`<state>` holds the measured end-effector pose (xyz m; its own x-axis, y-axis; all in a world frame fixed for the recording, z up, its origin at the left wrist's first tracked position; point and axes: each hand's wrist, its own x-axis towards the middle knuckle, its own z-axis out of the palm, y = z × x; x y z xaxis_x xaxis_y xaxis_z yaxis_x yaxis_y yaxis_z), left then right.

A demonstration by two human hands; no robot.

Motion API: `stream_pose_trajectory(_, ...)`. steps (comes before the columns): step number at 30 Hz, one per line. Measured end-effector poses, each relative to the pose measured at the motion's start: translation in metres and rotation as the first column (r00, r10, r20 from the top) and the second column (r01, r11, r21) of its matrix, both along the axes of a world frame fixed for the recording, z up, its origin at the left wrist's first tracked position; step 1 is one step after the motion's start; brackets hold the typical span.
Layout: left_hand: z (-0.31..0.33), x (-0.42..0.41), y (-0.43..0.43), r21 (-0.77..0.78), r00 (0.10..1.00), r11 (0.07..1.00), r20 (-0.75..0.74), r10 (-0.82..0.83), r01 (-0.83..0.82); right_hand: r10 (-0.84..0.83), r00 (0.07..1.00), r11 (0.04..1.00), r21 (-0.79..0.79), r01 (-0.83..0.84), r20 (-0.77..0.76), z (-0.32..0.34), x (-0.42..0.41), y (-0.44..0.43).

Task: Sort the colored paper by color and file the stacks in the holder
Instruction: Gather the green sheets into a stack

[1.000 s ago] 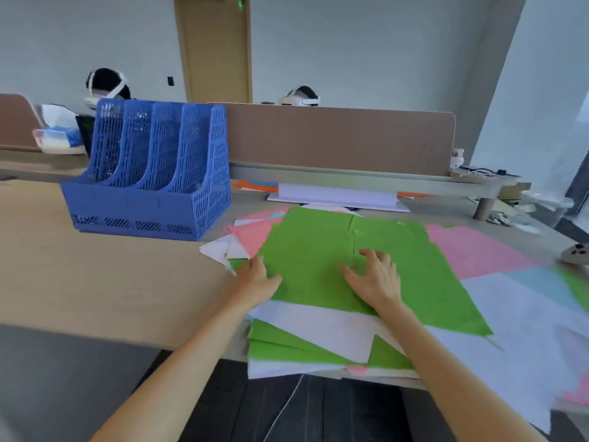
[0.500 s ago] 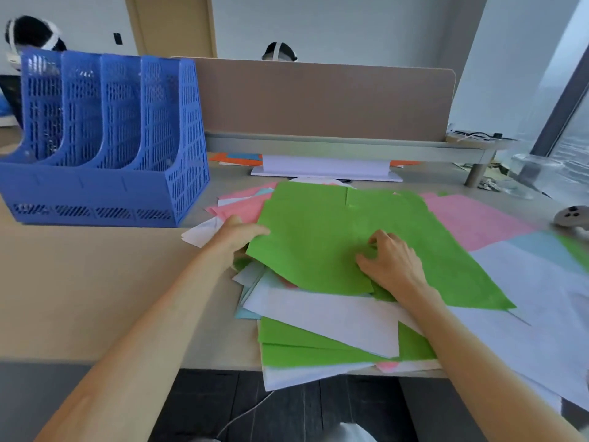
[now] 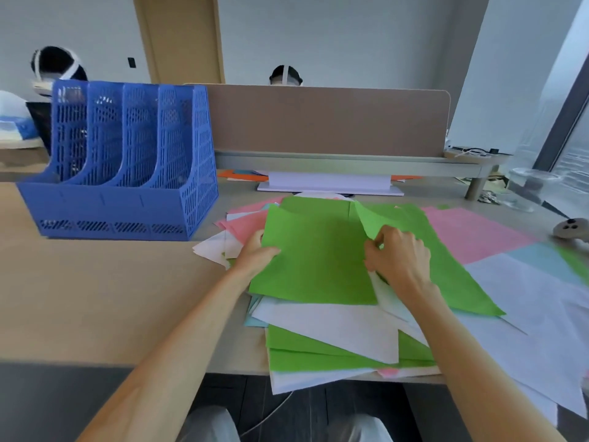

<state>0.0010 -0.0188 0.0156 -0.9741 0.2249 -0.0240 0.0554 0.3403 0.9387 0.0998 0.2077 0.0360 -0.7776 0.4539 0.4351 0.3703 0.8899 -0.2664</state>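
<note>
A loose pile of colored paper covers the desk in front of me, with green, white, pink and pale blue sheets. On top lies a large green sheet [image 3: 315,260]. My left hand [image 3: 256,255] grips its left edge, thumb on top. My right hand [image 3: 396,260] pinches the lifted left edge of a second green sheet [image 3: 446,272] that lies to the right. More green sheets [image 3: 306,355] stick out at the near desk edge under a white sheet [image 3: 334,323]. The blue mesh file holder [image 3: 124,167] stands at the left with its slots empty.
A brown divider panel [image 3: 328,119] runs along the back, a white folded stand [image 3: 330,183] at its foot. Pink paper [image 3: 471,231] and white paper [image 3: 541,314] spread to the right. A small grey controller [image 3: 570,229] lies at the right edge. People sit behind the divider.
My left hand has taken hold of the top green sheet's left edge. My right hand has gone from flat on the paper to pinching up the edge of the right green sheet.
</note>
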Motion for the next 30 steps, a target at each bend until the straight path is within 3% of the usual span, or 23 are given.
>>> stream_pose_trajectory(6,0.005,-0.008,0.001,-0.006,0.998,1.000,0.063,-0.010,0.011,0.128,0.988,0.991,-0.038,-0.125,0.090,0.001,-0.036,-0.053)
stream_pose_trajectory(9,0.004,-0.010,-0.002,0.040,0.992,0.999,0.128,-0.021,0.016,0.228,0.961,0.957,-0.217,-0.191,0.158,-0.008,-0.053,-0.072)
stream_pose_trajectory(12,0.004,-0.015,-0.005,0.036,0.989,0.999,0.146,-0.037,0.032,0.283,0.952,0.905,-0.361,-0.224,0.119,-0.007,-0.061,-0.064)
stream_pose_trajectory(15,0.010,-0.021,-0.006,0.024,0.987,0.996,0.134,-0.089,0.086,0.218,0.968,0.943,-0.283,-0.176,0.125,-0.004,-0.066,-0.026)
stream_pose_trajectory(19,0.015,-0.031,-0.001,-0.031,0.990,0.993,0.081,-0.114,0.117,0.155,0.929,0.979,-0.178,-0.099,0.335,-0.021,-0.071,0.012)
stream_pose_trajectory(21,0.013,-0.037,0.003,-0.054,0.990,0.991,0.080,-0.117,0.122,0.163,0.915,0.984,-0.131,-0.123,0.369,-0.030,-0.074,0.012)
stream_pose_trajectory(25,0.005,-0.047,0.007,-0.032,0.987,0.991,0.099,-0.126,0.130,0.195,0.934,0.980,-0.029,-0.195,0.301,-0.038,-0.079,-0.001)
stream_pose_trajectory(30,-0.002,-0.054,0.009,-0.074,0.986,0.984,0.061,-0.155,0.160,0.316,0.924,0.948,-0.115,-0.298,0.215,-0.040,-0.082,-0.007)
